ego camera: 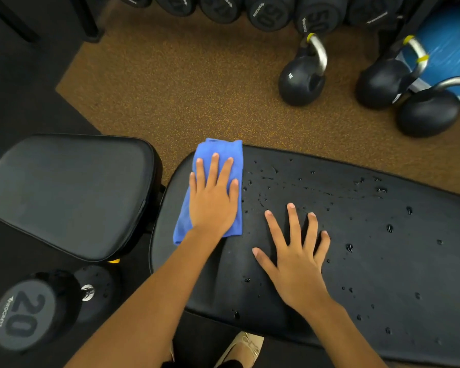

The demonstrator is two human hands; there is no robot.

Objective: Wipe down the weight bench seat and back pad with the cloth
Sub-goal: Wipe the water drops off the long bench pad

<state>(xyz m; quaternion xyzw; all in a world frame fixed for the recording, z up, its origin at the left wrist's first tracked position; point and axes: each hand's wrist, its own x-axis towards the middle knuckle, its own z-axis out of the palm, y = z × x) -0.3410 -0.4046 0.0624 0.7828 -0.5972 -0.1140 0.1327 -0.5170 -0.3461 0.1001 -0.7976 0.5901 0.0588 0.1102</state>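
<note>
Cloth: the blue cloth (219, 146), folded into a strip, is lying on the left end of the back pad (383, 264), with its far edge reaching the pad's far rim.
Left hand: the left hand (213, 200) is pressing flat on the cloth, with fingers straight, slightly apart and pointing away from the person.
Right hand: the right hand (298, 264) is resting flat on the bare pad with its fingers spread wide. It is just to the right of the cloth and nearer, and is not touching it.
Pad axis: the back pad is running left to right across the scene, while the cloth strip is lying crosswise to it, near to far.
Wet area: droplets (349, 247) are sitting scattered over the pad from the cloth's right edge out to the far right.
Deciding relation: everything wet is lying to the right of the left hand, along the pad's long axis. A rightward sweep with the strip held crosswise would probably be taking in most of the width.
Obstacle: the right hand is sitting in the nearer part of that path, so it would likely need lifting or shifting right.
Seat: the seat (69, 192) is lying to the left across a gap and is looking matte and free of drops.
Surroundings: a dumbbell (24, 314) marked 20 is lying near left, and kettlebells (300, 81) are standing far right.
</note>
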